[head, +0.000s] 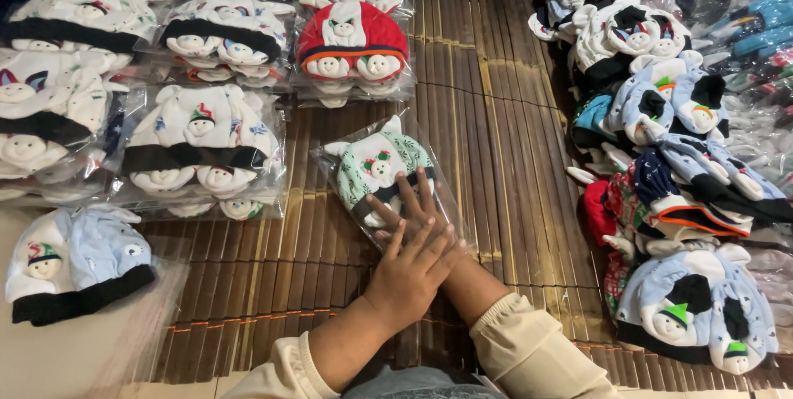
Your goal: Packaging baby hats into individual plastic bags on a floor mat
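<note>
Partly under crossed hands (415, 242), bagged green cap (376, 169), lower edge hidden.

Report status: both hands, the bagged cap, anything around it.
Left hand laid flat over right hand, both pressing the bagged green-and-white cap onto the bamboo mat. Stacks of bagged caps left, loose caps right, none touching it.
</note>
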